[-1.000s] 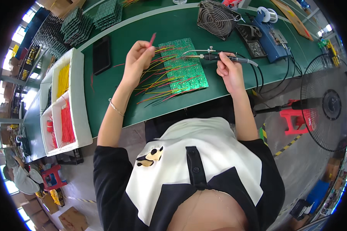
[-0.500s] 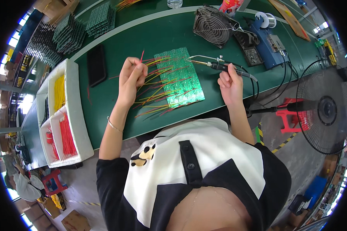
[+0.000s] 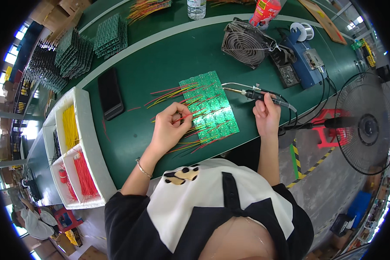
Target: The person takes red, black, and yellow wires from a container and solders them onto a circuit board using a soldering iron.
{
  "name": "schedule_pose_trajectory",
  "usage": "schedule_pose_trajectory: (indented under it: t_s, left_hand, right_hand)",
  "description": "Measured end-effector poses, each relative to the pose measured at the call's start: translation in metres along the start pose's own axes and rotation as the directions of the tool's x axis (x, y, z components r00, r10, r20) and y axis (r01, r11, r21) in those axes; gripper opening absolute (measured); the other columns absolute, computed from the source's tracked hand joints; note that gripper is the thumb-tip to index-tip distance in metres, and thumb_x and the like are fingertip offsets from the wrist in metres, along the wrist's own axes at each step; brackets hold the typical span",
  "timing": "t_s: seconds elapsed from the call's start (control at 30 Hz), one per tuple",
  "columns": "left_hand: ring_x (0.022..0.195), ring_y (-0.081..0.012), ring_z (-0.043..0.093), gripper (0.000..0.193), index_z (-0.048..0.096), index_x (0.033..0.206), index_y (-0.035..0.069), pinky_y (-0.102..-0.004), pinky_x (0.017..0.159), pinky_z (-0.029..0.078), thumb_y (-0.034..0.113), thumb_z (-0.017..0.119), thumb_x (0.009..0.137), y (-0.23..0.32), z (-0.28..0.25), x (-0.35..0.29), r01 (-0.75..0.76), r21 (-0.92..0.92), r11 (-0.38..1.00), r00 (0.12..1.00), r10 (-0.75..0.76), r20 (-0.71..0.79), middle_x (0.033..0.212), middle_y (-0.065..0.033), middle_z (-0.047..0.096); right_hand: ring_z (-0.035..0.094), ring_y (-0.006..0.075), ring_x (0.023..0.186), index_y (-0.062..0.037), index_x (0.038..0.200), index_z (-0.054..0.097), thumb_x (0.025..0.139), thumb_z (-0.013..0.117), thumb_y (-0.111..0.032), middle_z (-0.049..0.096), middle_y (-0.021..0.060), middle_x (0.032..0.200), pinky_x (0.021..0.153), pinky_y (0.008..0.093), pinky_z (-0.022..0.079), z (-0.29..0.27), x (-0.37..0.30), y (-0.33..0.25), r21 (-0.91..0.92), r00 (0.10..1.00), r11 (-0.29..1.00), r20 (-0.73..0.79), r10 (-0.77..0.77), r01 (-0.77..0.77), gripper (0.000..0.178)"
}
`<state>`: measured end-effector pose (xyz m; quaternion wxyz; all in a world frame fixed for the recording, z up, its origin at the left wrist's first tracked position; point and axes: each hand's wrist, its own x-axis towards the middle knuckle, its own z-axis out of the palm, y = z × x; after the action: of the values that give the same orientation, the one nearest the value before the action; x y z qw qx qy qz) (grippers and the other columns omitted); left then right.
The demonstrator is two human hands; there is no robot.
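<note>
Left hand (image 3: 171, 125) pinches a thin red wire (image 3: 187, 116) over the flat green circuit board (image 3: 210, 106); right hand (image 3: 266, 115) grasps a slim soldering iron (image 3: 258, 94).

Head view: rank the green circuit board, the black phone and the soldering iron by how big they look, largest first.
1. Green circuit board
2. Black phone
3. Soldering iron, in the right hand; long but far thinner than the phone.

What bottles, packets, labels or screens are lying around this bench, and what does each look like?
Phone: flat black slab, dark screen up, on the green mat left of the circuit board.
Clear bottle: far edge of the bench, see-through with a pale label band.
Red bottle: far edge, right of the clear one, red wrapper with a yellow patch.
White trays: left edge, holding yellow and red wires.
Cardboard boxes: top left, brown.
</note>
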<state>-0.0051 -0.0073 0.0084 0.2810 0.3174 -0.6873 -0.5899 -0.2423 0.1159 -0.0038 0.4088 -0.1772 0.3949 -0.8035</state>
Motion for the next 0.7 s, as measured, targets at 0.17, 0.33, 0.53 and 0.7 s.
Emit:
schedule_pose_trajectory:
  t_s: [0.17,0.33,0.53,0.7]
  left_hand:
    - [0.052,0.001,0.034,0.007,0.051,0.079,0.0,-0.0162,0.046,0.026,-0.002,0.057,0.078,0.01,0.003,0.002,-0.06,0.278,0.959,0.995,0.078,-0.057,0.061,0.0055,0.047]
    - [0.053,0.0003,0.034,0.005,0.051,0.081,0.0,-0.0167,0.046,0.027,0.0,0.056,0.079,0.006,-0.005,0.009,-0.055,0.365,0.929,0.998,0.05,0.024,0.06,0.0049,0.045]
    - [0.057,0.0015,0.035,0.005,0.051,0.082,0.0,-0.0155,0.048,0.027,0.0,0.056,0.079,0.006,-0.006,0.011,0.007,0.254,0.967,1.0,-0.014,0.024,0.067,0.0049,0.047]
    - [0.054,-0.0001,0.035,0.006,0.054,0.08,0.0,-0.0166,0.046,0.027,0.0,0.059,0.076,0.008,0.0,0.009,0.022,0.281,0.96,0.999,-0.012,-0.039,0.066,0.0024,0.05]
  right_hand:
    - [0.031,0.0024,0.046,-0.005,0.094,0.054,0.09,0.05,-0.014,0.041,-0.0037,0.06,0.043,0.019,0.025,-0.002,0.0,0.0,-0.023,0.998,0.999,0.048,0.045,-0.044,0.011]
    - [0.029,0.0023,0.045,-0.006,0.095,0.055,0.091,0.048,-0.019,0.04,-0.0038,0.058,0.043,0.0186,0.023,0.003,0.004,0.002,-0.11,0.99,0.989,0.09,0.108,-0.098,0.015]
    - [0.029,0.003,0.046,-0.0069,0.095,0.053,0.092,0.046,-0.018,0.04,-0.0033,0.058,0.043,0.0194,0.023,-0.002,0.003,0.004,-0.097,0.989,0.99,0.094,0.115,-0.106,0.013]
    - [0.026,0.0036,0.044,-0.0081,0.083,0.046,0.092,0.043,-0.016,0.034,-0.0026,0.053,0.042,0.0206,0.023,0.006,0.002,-0.002,-0.035,0.996,0.999,0.094,0.006,-0.003,0.012]
